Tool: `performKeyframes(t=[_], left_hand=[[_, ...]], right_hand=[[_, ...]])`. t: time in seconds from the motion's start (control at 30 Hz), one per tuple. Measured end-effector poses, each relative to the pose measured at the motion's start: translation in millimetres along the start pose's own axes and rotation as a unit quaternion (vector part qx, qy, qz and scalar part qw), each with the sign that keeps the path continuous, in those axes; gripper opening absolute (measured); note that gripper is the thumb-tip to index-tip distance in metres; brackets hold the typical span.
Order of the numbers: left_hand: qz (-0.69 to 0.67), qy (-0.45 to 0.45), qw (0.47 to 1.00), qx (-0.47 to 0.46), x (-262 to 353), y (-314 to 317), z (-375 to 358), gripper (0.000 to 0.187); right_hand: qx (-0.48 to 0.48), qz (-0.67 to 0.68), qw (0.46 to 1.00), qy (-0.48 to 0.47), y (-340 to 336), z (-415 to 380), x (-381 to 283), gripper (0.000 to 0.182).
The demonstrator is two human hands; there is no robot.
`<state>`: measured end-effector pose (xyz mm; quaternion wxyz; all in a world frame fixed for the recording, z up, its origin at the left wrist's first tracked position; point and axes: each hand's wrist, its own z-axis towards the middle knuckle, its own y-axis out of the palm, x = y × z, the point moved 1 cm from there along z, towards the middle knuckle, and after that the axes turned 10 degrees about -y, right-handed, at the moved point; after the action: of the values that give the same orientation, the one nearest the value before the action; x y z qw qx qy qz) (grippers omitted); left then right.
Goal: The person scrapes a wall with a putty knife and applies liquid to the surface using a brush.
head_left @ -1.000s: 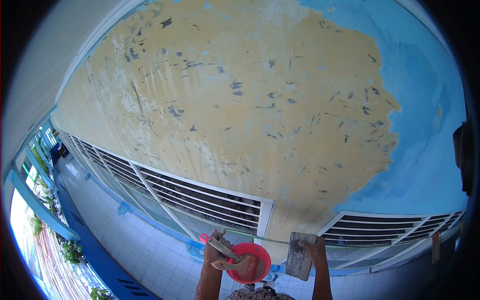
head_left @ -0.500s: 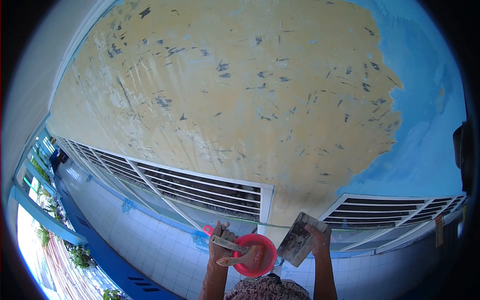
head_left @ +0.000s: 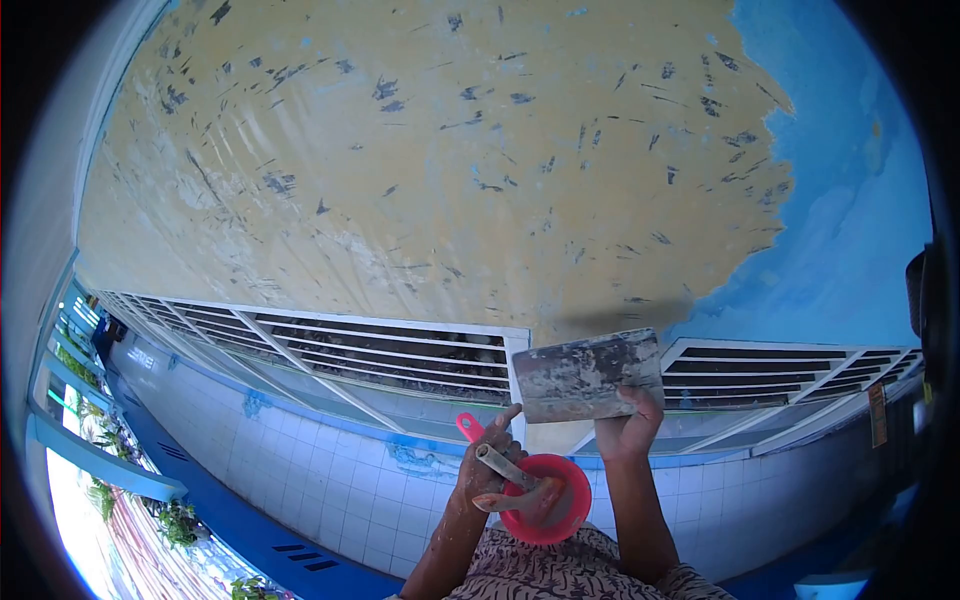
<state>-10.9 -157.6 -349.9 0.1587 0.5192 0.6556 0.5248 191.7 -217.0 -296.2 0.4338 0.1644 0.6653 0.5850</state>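
There's the board (head_left: 588, 377), long side nearly level, stretching up and left from the right hand (head_left: 632, 428), whose grip clamps its lower edge, while the left hand (head_left: 487, 457) clasps the red pot (head_left: 575, 508) by its handle (head_left: 467, 427).

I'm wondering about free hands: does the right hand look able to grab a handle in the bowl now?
Probably not: the right hand holds the flat tool, and both handles in the bowl point toward the left hand.
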Motion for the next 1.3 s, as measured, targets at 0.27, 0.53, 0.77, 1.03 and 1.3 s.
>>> performKeyframes(t=[0.27, 0.53, 0.77, 1.03, 1.3], left_hand=[[0.044, -0.042, 0.994, 0.089, -6, 20, -2, 0.028], [-0.002, 0.032, 0.995, 0.097, 6, 2, 1, 0.025], [-0.040, 0.066, 0.989, 0.126, 15, 1, -3, 0.030], [-0.072, 0.123, 0.977, 0.160, 18, 3, -13, 0.026], [-0.087, 0.140, 0.975, 0.148, 16, 2, -15, 0.019]], right_hand=[[0.025, -0.028, 0.996, 0.076, 10, -18, 19, 0.050], [-0.007, -0.062, 0.988, 0.141, -31, -4, -13, 0.040], [-0.116, -0.609, 0.770, 0.154, -86, -4, -23, 0.019], [-0.330, -0.684, 0.638, -0.125, -18, -36, -29, 0.030], [-0.604, -0.677, 0.414, 0.074, 21, -80, 19, 0.033]])
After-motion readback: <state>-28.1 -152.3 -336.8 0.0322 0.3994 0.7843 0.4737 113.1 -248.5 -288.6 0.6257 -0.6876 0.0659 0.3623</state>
